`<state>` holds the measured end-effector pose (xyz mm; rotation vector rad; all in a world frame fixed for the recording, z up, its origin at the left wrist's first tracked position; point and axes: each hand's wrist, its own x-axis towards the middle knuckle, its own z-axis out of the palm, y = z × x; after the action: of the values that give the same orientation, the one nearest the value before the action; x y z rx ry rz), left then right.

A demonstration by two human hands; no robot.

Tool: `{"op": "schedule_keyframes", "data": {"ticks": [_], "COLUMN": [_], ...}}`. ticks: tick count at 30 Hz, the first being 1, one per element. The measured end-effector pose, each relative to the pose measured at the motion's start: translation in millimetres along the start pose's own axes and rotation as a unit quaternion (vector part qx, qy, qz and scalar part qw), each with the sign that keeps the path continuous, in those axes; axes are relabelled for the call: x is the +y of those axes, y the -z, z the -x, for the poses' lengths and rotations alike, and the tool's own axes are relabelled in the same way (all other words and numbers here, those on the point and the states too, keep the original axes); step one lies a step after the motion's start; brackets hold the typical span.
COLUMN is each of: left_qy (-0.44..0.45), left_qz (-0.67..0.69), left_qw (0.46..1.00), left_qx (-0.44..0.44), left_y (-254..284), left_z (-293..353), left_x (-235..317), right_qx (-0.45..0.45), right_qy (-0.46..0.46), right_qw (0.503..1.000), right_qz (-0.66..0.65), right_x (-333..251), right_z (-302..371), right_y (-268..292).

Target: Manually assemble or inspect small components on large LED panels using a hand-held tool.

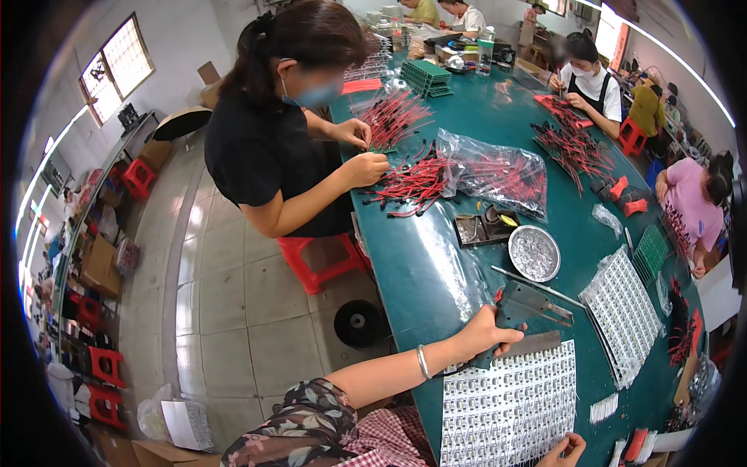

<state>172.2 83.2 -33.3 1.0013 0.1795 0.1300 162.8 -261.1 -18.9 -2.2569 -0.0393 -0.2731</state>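
My left hand (484, 336) is wrapped round the handle of a dark grey gun-shaped tool (520, 303) with a metal bracket at its front and a dark cord. Below it lies a white sheet of small circuit boards (506, 405), set out in rows. A flat grey metal bar (531, 343) lies across the sheet's far edge, close under the tool. At the sheet's near right corner is my right hand (566, 451), its fingers curled and partly cut off by the lower edge. What these fingers hold, if anything, is hidden.
Beyond the tool stand a metal bowl (534, 254) and a small black tray (486, 227). More board sheets (622, 311) are stacked at right. A clear bag (498, 173) covers red wires. A co-worker (288, 132) sits at the left, handling red wires (412, 183).
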Motion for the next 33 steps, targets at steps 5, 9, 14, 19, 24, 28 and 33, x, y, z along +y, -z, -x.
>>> {"op": "schedule_keyframes", "data": {"ticks": [5,9,14,19,24,28,33], "left_qy": [-0.010,-0.015,0.023,0.022,-0.013,-0.008,-0.010], "left_qz": [0.011,0.007,-0.043,-0.052,-0.072,-0.089,-0.094], "left_qw": [1.000,1.000,0.999,0.996,0.994,0.992,0.991], "left_qx": [0.003,0.001,0.005,0.071,0.079,0.084,0.099], "left_y": [-2,1,-2,-7,-12,-13,-10], "left_z": [3,7,2,-1,-1,-1,2], "left_x": [-1,-1,8,13,16,12,12], "right_qx": [0.070,0.061,0.091,0.067,0.098,0.119,0.096], "right_qy": [0.121,0.105,0.118,0.156,0.199,0.199,0.199], "right_qw": [0.988,0.983,0.985,0.983,0.967,0.956,0.951], "right_qz": [0.059,0.137,0.081,0.068,0.124,0.182,0.217], "right_x": [2,-1,71,41,48,51,59], "right_z": [-11,-18,-40,-56,-81,-89,-88], "right_y": [9,20,17,7,6,4,-2]}}
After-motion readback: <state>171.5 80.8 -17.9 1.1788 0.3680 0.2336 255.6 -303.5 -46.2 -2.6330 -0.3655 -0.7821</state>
